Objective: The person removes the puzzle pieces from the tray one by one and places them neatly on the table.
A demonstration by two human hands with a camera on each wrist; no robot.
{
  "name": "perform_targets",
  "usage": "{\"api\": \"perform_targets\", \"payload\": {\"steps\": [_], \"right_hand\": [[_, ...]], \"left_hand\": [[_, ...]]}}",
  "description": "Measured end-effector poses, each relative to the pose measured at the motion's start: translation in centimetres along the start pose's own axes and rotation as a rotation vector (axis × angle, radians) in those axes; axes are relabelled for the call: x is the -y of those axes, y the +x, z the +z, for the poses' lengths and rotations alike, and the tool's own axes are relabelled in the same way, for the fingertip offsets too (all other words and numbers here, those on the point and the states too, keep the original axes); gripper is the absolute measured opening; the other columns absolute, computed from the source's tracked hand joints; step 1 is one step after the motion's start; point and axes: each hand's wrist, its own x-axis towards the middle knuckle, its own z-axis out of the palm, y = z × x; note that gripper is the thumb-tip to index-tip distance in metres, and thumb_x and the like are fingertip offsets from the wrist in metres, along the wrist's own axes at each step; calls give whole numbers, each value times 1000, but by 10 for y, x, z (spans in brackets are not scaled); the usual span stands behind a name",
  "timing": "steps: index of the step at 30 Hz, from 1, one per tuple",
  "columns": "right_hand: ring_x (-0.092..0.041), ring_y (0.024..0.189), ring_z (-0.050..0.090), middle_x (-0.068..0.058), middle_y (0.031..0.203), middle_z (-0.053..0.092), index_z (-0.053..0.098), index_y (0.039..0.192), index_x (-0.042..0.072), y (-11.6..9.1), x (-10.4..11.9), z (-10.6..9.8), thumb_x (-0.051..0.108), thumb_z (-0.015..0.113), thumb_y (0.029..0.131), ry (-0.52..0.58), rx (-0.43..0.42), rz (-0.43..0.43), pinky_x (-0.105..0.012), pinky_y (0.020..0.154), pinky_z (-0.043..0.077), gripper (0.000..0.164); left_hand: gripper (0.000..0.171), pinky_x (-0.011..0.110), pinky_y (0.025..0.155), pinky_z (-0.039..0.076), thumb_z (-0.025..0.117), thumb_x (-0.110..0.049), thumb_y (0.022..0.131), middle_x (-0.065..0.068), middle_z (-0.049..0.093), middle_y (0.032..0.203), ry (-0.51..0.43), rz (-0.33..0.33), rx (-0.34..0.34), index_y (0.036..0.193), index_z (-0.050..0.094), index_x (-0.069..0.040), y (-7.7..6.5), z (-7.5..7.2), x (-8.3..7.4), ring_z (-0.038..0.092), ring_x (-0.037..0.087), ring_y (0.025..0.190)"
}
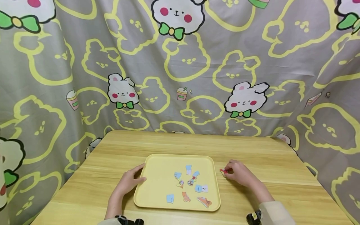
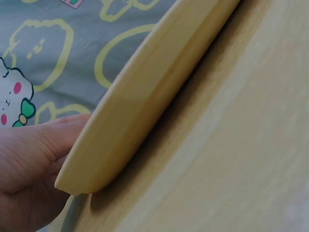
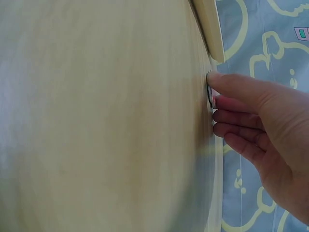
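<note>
In the head view my left hand (image 1: 130, 179) rests at the left side of a yellow tray (image 1: 157, 162), its thumb and fingertips over the rim. The left wrist view shows this hand partly hidden behind the tray wall (image 2: 130, 96). Right of the tray, my right hand (image 1: 239, 173) pinches a small flat red and yellow puzzle piece (image 1: 223, 171) close over the table. From the right wrist the piece (image 3: 209, 91) appears edge-on at the fingertips, with thumb and index finger on it and the other fingers curled.
Several puzzle pieces lie on the tray, among them a blue piece (image 1: 170, 198), an orange piece (image 1: 204, 201) and a blue and white piece (image 1: 201, 188). The wooden table (image 1: 247, 147) ends at a patterned grey curtain (image 1: 197, 118).
</note>
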Motion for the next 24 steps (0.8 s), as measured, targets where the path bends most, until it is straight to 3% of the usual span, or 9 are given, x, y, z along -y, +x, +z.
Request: {"api": "perform_targets", "payload": {"steps": [13, 24], "right_hand": [[-5, 73, 51, 2, 82, 60, 76, 91, 2, 0, -1, 1, 15, 79, 80, 26, 7, -10, -22, 63, 47, 18], [-11, 80, 57, -3, 90, 64, 73, 103, -2, -2, -4, 0, 18, 79, 80, 125, -60, 61, -26, 69, 52, 31]], "left_hand": [[65, 61, 116, 29, 71, -21, 89, 20, 42, 152, -3, -4, -17, 148, 45, -11, 1, 2, 3, 33, 45, 143], [64, 62, 116, 29, 71, -22, 90, 21, 41, 153, 1, -3, 0, 148, 44, -12, 1, 1, 3, 32, 45, 143]]}}
